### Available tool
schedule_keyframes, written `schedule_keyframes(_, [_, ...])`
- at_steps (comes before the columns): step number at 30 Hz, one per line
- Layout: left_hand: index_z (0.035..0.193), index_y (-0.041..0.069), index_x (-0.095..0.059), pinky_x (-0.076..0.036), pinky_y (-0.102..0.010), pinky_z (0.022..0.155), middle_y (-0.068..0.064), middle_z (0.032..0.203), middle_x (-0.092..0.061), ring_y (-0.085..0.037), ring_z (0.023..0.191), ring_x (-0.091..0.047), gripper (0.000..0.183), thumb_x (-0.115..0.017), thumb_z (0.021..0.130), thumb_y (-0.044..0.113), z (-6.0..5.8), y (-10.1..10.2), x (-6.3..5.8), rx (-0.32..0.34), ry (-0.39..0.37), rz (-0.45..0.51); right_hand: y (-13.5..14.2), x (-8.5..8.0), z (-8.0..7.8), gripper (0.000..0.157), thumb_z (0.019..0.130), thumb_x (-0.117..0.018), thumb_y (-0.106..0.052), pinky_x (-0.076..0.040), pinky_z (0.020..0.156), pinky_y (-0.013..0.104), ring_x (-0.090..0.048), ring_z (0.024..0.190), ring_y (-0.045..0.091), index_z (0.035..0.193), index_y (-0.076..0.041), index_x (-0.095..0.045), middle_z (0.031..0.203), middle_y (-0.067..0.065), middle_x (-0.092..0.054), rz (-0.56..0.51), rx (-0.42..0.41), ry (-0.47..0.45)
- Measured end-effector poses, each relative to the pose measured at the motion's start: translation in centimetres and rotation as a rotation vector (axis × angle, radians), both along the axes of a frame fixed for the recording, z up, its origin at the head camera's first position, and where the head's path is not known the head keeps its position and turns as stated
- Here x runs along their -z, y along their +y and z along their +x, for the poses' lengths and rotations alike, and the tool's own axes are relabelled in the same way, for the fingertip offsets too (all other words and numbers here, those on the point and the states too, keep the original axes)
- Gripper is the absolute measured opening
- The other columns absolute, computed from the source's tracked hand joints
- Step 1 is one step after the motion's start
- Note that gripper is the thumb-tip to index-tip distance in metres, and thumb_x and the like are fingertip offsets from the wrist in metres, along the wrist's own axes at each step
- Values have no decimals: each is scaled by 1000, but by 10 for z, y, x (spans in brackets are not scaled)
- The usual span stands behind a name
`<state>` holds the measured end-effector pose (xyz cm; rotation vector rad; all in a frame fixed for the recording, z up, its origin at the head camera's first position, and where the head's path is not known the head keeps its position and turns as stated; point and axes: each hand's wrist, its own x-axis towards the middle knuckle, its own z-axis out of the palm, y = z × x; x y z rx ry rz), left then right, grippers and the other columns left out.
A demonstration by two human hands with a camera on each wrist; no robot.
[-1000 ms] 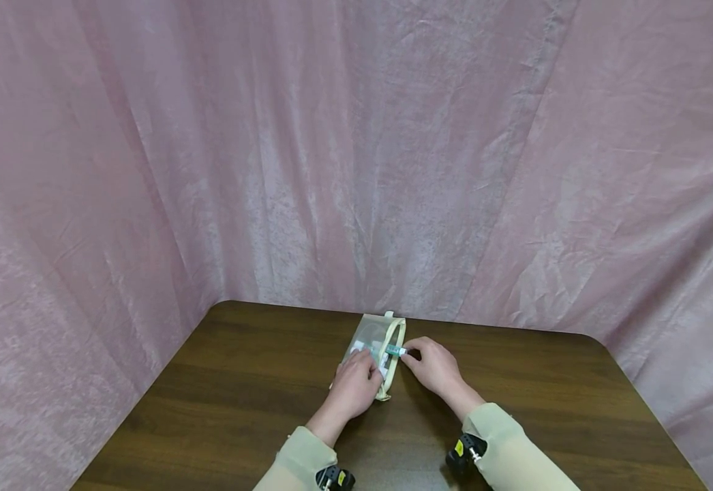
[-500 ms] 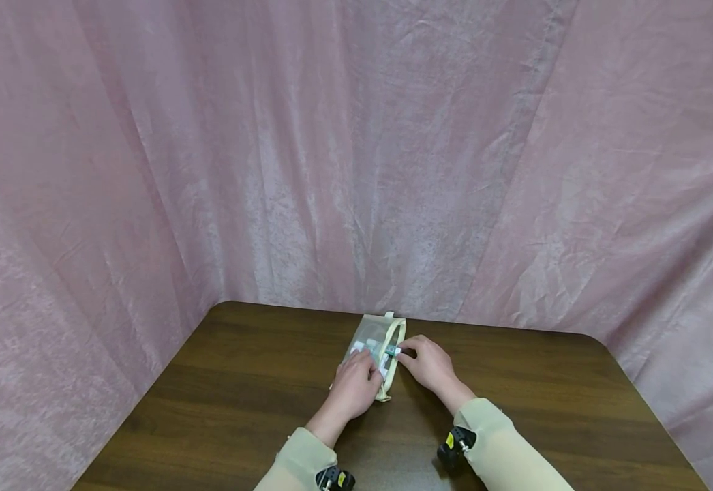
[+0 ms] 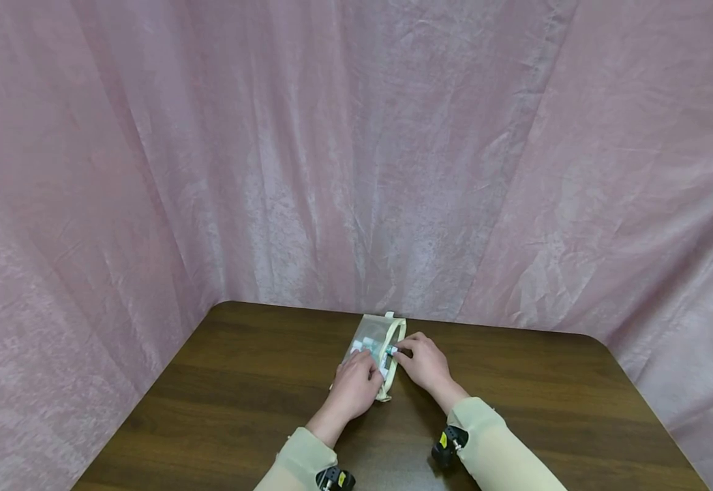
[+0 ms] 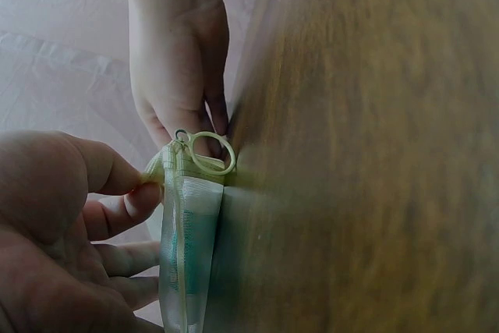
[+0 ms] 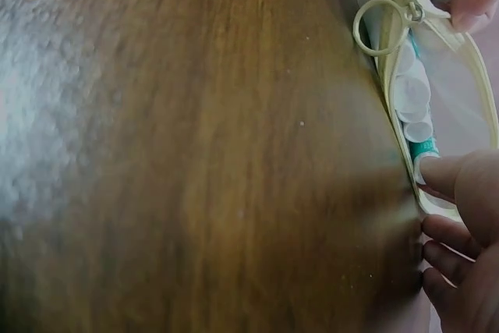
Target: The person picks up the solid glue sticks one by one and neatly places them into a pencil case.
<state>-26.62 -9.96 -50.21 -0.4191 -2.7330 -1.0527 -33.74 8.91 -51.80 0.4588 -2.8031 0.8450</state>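
On the table lies a translucent zip pouch with pale yellow edging and a ring pull. Its zipped side gapes towards the right. Inside, several white-capped tubes lie side by side. My left hand lies over the pouch's near part, thumb and a finger pinching the edging by the opening. At the opening, my right hand pinches the white-capped end of a green tube. Most of that tube is inside the pouch, and the right fingers partly cover its cap.
The brown wooden table extends on both sides of the pouch. Pink curtains hang behind the far edge and along the sides. A small black camera sits at the right wrist, another at the left.
My right hand has moved left towards the pouch, sliding the green tube further through the opening. The left hand and the pouch have stayed in place.
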Motion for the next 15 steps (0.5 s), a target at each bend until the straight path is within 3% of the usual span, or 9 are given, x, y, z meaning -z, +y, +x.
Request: schedule_keyframes(15, [78, 12, -57, -37, -76, 117, -31, 149, -62, -56, 147, -49, 22, -63, 99, 9, 0, -1, 1, -8, 10, -16, -9, -1, 2, 23, 105, -76, -25, -55, 91, 55, -61, 118, 38, 124, -15, -84, 128, 15, -66, 3, 31, 0])
